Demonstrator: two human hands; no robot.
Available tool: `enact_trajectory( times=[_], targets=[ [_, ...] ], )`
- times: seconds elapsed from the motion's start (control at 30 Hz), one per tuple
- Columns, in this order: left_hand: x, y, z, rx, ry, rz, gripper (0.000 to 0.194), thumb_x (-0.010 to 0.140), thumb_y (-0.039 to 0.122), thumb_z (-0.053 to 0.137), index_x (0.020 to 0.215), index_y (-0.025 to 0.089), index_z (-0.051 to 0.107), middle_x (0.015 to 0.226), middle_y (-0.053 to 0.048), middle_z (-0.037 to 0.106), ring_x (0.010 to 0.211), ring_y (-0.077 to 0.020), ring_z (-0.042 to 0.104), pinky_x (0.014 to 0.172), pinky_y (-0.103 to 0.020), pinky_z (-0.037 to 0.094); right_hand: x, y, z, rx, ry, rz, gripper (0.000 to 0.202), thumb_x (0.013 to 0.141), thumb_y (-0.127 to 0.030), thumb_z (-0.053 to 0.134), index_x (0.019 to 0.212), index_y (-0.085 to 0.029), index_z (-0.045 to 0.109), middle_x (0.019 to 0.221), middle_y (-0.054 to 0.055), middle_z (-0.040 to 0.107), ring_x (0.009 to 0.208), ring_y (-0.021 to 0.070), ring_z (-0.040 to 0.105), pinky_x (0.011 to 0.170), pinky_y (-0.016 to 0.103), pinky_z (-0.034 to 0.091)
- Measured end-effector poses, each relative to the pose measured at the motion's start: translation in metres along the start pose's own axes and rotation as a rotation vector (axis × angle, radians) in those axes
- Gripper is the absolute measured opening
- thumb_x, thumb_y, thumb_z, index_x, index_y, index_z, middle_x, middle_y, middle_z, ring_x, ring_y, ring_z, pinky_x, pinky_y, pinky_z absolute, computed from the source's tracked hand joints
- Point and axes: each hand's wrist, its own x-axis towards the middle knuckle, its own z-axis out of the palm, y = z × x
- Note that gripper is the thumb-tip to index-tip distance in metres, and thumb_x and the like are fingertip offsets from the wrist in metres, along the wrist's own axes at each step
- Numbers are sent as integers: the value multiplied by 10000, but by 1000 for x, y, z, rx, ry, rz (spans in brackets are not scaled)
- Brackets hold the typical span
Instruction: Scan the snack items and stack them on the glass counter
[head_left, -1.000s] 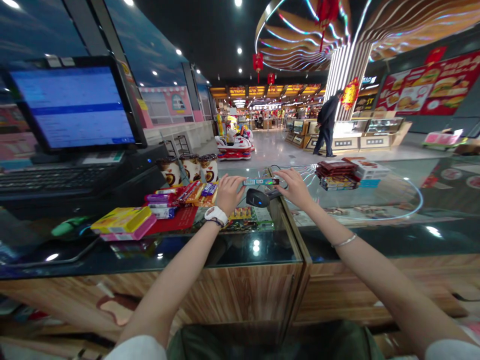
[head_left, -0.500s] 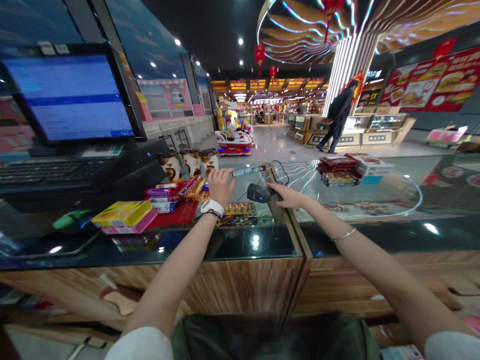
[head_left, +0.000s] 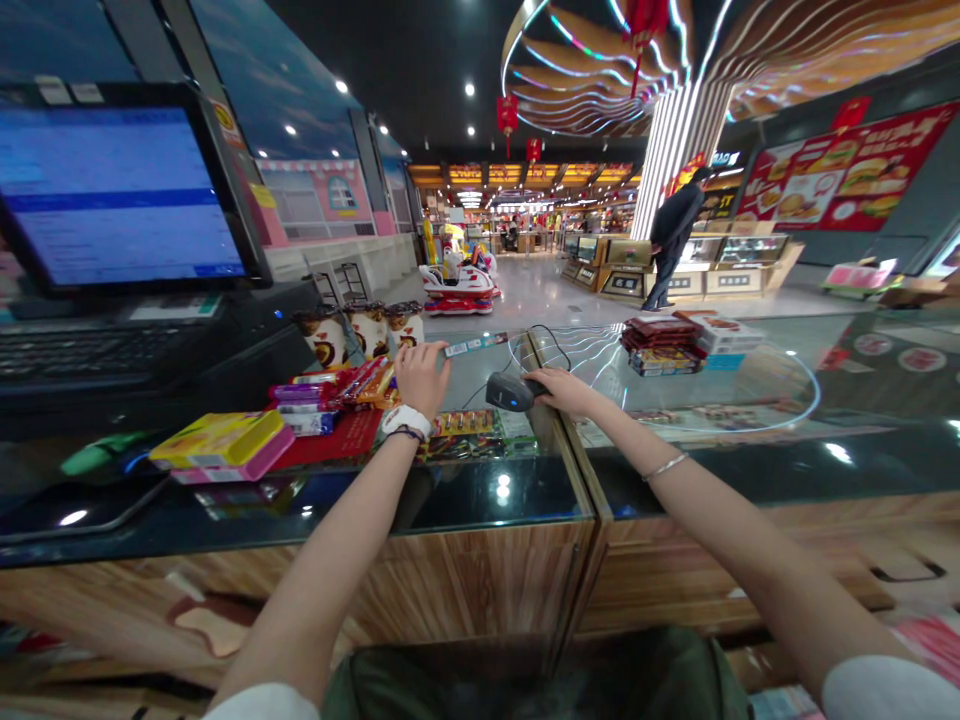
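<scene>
shop, by the look of it: a sales counter [head_left: 480, 490] inside a mall-like hall. a screen [head_left: 112, 190] and keyboard [head_left: 90, 355] stood at the left end, a handheld scanner [head_left: 510, 391] near the middle. packaged snacks [head_left: 341, 395] and small boxes [head_left: 667, 345] lay on the glass top. beyond: lit display cases [head_left: 750, 248], red lanterns [head_left: 508, 113], a burger poster [head_left: 847, 175], a kiddie ride [head_left: 459, 282].

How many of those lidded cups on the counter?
3, in a row behind the wrapped snacks: left cup, middle cup, right cup. More could be hidden behind.
</scene>
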Motion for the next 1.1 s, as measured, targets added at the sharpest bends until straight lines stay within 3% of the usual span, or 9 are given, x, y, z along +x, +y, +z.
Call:
enact_trajectory(
  times=[0.23,0.43,0.7,0.9,1.1],
  targets=[
    [0,0,1,-1,0,17,180,898,242,574,1053,243,666,1040,-80,726,1072,-293,624,1111,-498,346,-14,1,-15,-20,46,12,557,808,-118,710,1339,-163,547,1293,151,640,1188,291,609,1011,430,455],
    [0,-2,2,-2,-13,36,184,898,248,574,1061,249,660,1056,-75,727,1077,-289,623,1109,-491,349,-20,-3,-33,9,244,-49,586,790,-125,659,1359,-196,537,1238,120,647,1130,274,615,983,410,477],
    [-2,-1,6,-17,-23,70,167,906,241,576,1052,249,656,1045,-65,727,1068,-276,627,1122,-472,342,-30,-1,-56,-14,460,-59,401,841,-200,565,1239,-184,615,1071,113,671,1025,281,626,893,379,499],
    [-4,2,5,-16,-56,84,178,903,226,588,1065,242,661,1061,-67,727,1073,-273,628,1116,-469,349,-36,-18,-65,37,414,-60,390,776,-208,591,1162,-193,649,1102,99,718,985,279,669,789,327,501],
    [-6,5,4,-18,-91,73,178,902,207,584,1057,246,661,1067,-65,728,1069,-260,632,1119,-452,348,-38,-56,-68,-51,147,23,406,788,-262,602,1187,-202,652,1006,91,759,948,293,697,737,303,462]
  ],
)
